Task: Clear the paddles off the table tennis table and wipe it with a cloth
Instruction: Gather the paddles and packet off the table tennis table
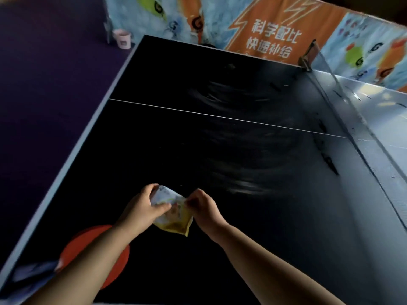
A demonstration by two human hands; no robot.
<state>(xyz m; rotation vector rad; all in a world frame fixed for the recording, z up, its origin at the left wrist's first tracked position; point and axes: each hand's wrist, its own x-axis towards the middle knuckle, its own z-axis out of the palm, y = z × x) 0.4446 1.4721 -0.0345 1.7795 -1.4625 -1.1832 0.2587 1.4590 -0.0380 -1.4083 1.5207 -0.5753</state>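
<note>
Both hands, left (141, 209) and right (203, 209), pinch a crumpled cloth (174, 214) with curled fingers above the near tabletop (242, 161); a red paddle (119, 258) lies near left.

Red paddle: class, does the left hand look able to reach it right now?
Probably yes: the red paddle lies just under the left forearm, but the left hand must first release the cloth.

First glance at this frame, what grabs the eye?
The left hand and the right hand pinch a crumpled white-and-yellow cloth above the near middle of the dark table tennis table. A round red paddle lies at the near left edge, partly under the left forearm. An orange printed banner stands behind the far end.
</note>
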